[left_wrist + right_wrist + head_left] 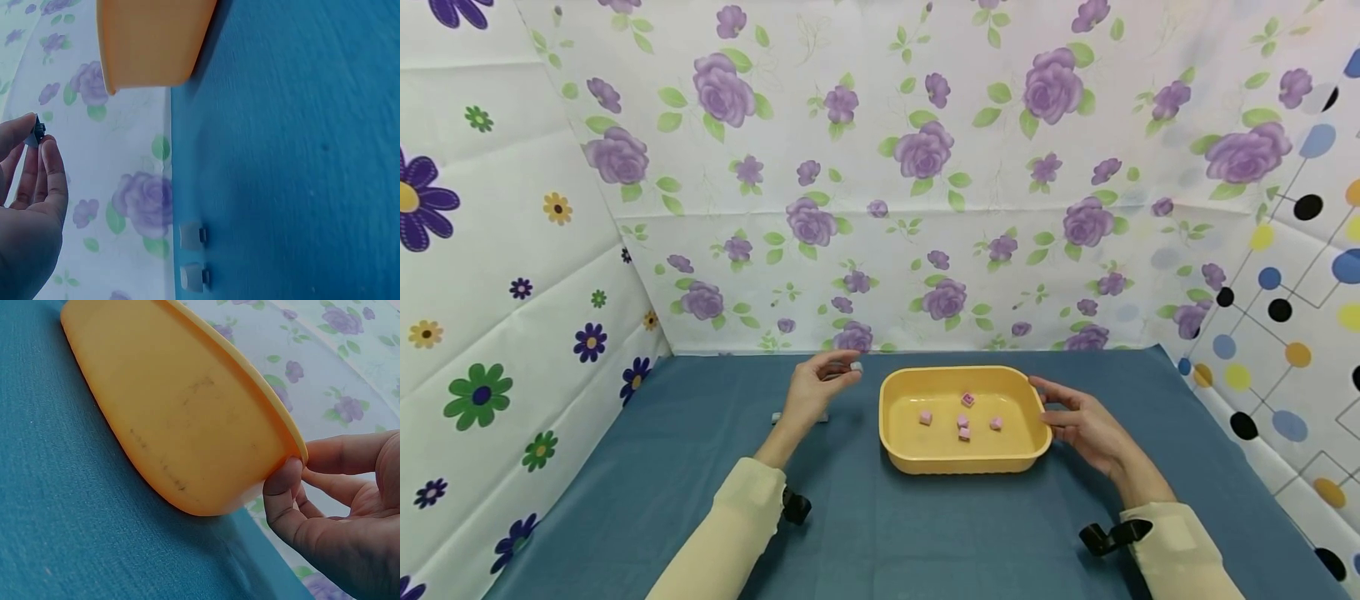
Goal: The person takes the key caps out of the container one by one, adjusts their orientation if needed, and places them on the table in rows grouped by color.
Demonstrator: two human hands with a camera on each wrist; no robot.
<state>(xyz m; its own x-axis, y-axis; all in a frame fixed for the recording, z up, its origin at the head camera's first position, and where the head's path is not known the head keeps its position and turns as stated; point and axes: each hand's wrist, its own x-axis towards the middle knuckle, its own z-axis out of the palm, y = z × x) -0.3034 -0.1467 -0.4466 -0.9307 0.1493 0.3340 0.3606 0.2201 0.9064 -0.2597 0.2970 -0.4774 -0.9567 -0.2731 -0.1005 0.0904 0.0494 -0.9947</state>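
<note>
My left hand (811, 390) pinches a small pale grey keycap (34, 134) between thumb and fingertips, lifted above the table just left of the yellow tray (958, 466). In the left wrist view, a dark stem juts out from this keycap's underside. My right hand (1090, 433) grips the tray's right end, thumb outside the wall and fingers over the rim. Inside the tray lie several pink keycaps (964, 434), spread about its middle. Behind my left wrist, partly hidden in the head view, more grey keycaps (192, 277) rest on the table.
A blue cloth (880, 533) covers the table. Flowered sheeting (880, 167) hangs along the back edge, with patterned sheets at the left and right sides. A black wrist mount (1105, 538) sits at my right cuff, another at my left.
</note>
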